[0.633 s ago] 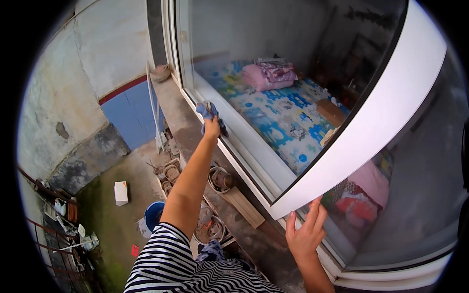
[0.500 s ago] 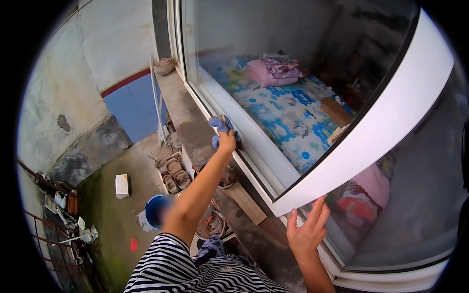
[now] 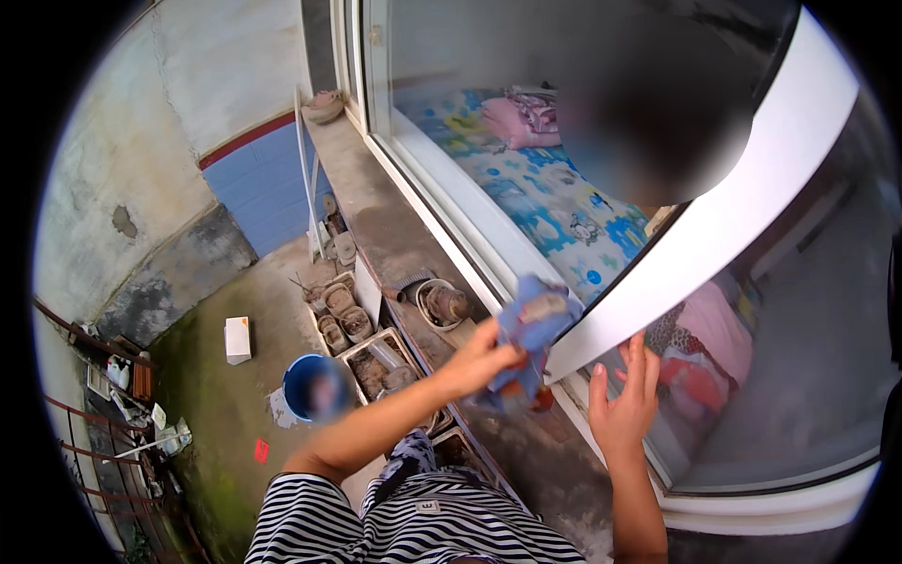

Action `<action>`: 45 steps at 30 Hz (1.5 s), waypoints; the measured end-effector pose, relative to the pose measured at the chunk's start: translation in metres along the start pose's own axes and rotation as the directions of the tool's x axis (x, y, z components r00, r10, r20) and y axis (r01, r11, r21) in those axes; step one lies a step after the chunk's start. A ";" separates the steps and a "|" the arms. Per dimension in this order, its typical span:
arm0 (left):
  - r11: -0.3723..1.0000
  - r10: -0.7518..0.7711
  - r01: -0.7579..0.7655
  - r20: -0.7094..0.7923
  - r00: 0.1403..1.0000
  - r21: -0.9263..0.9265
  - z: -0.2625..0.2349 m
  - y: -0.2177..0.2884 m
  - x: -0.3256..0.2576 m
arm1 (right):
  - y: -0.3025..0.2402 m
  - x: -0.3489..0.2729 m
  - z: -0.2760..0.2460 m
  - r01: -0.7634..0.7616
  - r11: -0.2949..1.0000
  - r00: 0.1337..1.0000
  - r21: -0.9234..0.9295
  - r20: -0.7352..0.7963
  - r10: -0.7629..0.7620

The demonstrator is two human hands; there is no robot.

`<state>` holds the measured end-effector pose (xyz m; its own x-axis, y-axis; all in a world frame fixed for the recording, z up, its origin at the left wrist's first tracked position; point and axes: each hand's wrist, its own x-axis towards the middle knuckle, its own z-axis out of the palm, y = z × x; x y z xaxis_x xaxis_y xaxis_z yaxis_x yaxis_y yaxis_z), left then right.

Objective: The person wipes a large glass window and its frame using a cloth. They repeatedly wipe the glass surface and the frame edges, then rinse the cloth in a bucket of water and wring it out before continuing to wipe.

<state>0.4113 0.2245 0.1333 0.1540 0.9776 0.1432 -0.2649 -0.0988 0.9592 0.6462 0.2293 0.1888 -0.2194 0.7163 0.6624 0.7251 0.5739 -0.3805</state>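
My left hand (image 3: 481,361) is closed around a crumpled blue cloth (image 3: 536,318) that has reddish patches. The cloth is at the near lower corner of the window, over the white track (image 3: 442,230) and beside the broad white upright (image 3: 700,230) of the frame. My right hand (image 3: 624,402) is raised just right of that upright's lower end, fingers stretched and apart, with nothing in it. Its fingertips are at the upright's edge, in front of the right-hand glass pane (image 3: 799,376); I cannot tell whether they press on it.
Below the window runs a concrete ledge (image 3: 376,193) with a pot (image 3: 442,303) on it. Trays of soil (image 3: 381,362) stand below the ledge. A blue bucket (image 3: 313,387) and a white box (image 3: 238,339) are on the floor. Behind the glass lies a blue patterned bedcover (image 3: 526,188).
My left hand has drawn the cloth along the track toward me and to the right, to the near corner. My right hand has shifted slightly right and up.
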 end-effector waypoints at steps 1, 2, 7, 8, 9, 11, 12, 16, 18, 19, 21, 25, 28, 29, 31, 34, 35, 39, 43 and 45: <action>0.995 0.040 -0.052 -0.127 0.991 -0.091 -0.020 0.005 0.001 | -0.006 0.002 0.002 0.002 1.000 1.000 -0.003 0.015 -0.002; 0.981 0.065 -0.107 -0.250 0.966 -0.159 -0.034 0.016 0.012 | -0.007 0.004 0.000 -0.003 1.000 1.000 0.004 0.019 0.003; 0.883 0.366 -0.469 -0.647 0.669 0.014 -0.102 0.108 0.102 | -0.008 0.005 0.001 0.010 1.000 1.000 -0.010 -0.004 -0.010; 0.905 0.350 -0.418 -0.684 0.640 0.072 -0.109 0.116 0.116 | -0.008 0.004 0.001 0.005 1.000 1.000 -0.021 -0.004 -0.005; 0.915 0.334 -0.397 -0.675 0.658 0.065 -0.123 0.113 0.130 | -0.010 0.003 0.005 0.009 1.000 1.000 -0.013 0.000 -0.009; 0.971 0.195 -0.238 -0.642 0.742 0.020 -0.121 0.092 0.152 | -0.011 0.004 0.005 0.009 1.000 1.000 -0.024 0.005 -0.009; 0.912 0.397 -0.204 -0.640 0.658 0.356 -0.103 0.067 0.163 | -0.011 0.003 0.005 0.012 0.999 1.000 -0.035 0.005 -0.012; 0.825 0.507 -0.186 -0.554 0.660 0.533 -0.016 0.000 0.124 | -0.012 0.001 0.006 0.006 0.998 1.000 -0.058 -0.004 -0.007; 0.666 0.601 -0.187 -0.370 0.708 0.722 0.023 -0.034 0.074 | -0.015 0.000 0.007 -0.004 1.000 1.000 -0.028 -0.012 0.003; 0.697 0.520 -0.189 -0.307 0.797 0.691 0.042 -0.051 0.047 | -0.015 0.000 0.005 -0.008 1.000 1.000 -0.019 -0.019 0.008; 0.876 0.330 -0.196 -0.251 0.910 0.441 0.052 -0.085 0.011 | -0.009 -0.001 0.004 0.010 1.000 1.000 0.021 0.000 -0.010; 0.985 -0.169 0.173 0.208 0.963 0.001 0.000 -0.001 -0.008 | 0.004 -0.002 -0.004 -0.015 0.999 0.998 0.052 0.058 0.012; 0.968 0.056 -0.073 0.080 0.995 0.240 -0.022 0.064 -0.024 | 0.001 0.000 0.004 0.068 0.997 0.998 0.031 -0.008 -0.067; 0.957 0.165 -0.169 0.037 0.986 0.237 -0.027 0.087 -0.019 | -0.001 0.000 0.007 0.068 0.997 0.998 0.025 -0.008 -0.068; 0.929 0.361 -0.353 -0.069 0.930 0.109 -0.011 0.158 0.005 | -0.001 0.000 0.008 0.042 0.999 0.999 -0.006 0.001 -0.042; 0.609 0.777 -0.757 0.015 0.629 0.236 0.005 0.278 0.077 | -0.001 -0.003 0.009 0.011 0.999 1.000 -0.031 0.014 -0.010; 0.483 0.853 -0.826 0.055 0.518 0.289 0.013 0.320 0.101 | -0.001 -0.003 0.007 0.010 0.999 1.000 -0.042 0.009 -0.009; 0.085 0.947 -0.712 0.167 0.276 0.697 0.062 0.467 0.149 | -0.006 -0.002 0.005 0.042 0.998 0.999 -0.046 -0.028 -0.043; -0.476 0.878 -0.230 0.446 -0.173 0.849 0.071 0.556 0.255 | -0.007 -0.003 0.015 0.044 0.998 0.999 -0.036 -0.005 -0.044; -0.303 0.921 -0.406 0.375 0.108 0.862 0.105 0.545 0.222 | -0.010 -0.003 0.012 0.057 0.998 0.998 -0.011 -0.020 -0.058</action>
<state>0.4011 0.3682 0.7137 0.1293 -0.0546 0.9901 0.8385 -0.5270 -0.1385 0.6318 0.2265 0.1827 -0.2478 0.6741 0.6958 0.7188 0.6095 -0.3345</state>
